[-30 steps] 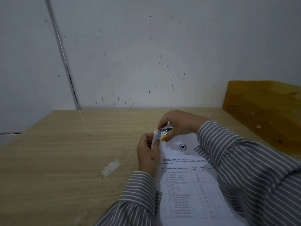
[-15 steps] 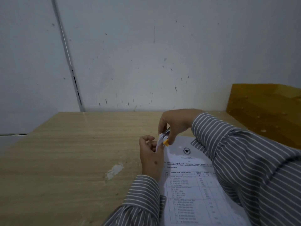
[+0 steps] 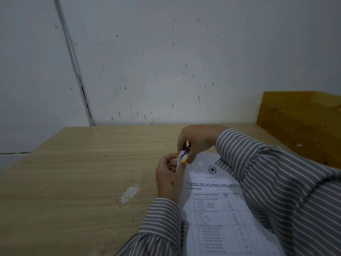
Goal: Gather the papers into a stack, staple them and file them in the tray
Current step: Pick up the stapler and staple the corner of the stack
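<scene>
A big white wall (image 3: 166, 61) fills the top of the view, with many little dark specks on it. Below it is a light wooden table (image 3: 73, 182). A small pale scuffed patch (image 3: 130, 193) shows on the tabletop. At the far right stands a yellow-brown tray (image 3: 302, 122), against the wall.

A person sits at the table in a shirt with grey and white striped sleeves (image 3: 287, 191). The papers (image 3: 215, 209) lie flat on the table between the two arms, well apart from the tray. The top sheet has a round seal with a black star near its top. Under it are lines of dark print and a table with rows of numbers. Some words can be read: "INDIKATOR UMUM DAN INDIKATOR", "FAKTOR UMUM", and in the table head "INDIKATOR & KELAS INTERVAL". The rest is too blurry to read.

The top left corner of the papers is lifted up off the table. The left hand (image 3: 169, 178) has its fingers curled at that corner, touching the paper edge. The right hand (image 3: 197, 143) comes from above, its fingers and thumb closed tight on a small stapler (image 3: 184, 157) with orange-yellow parts. The stapler sits right on the lifted corner. No writing shows on the stapler.
</scene>
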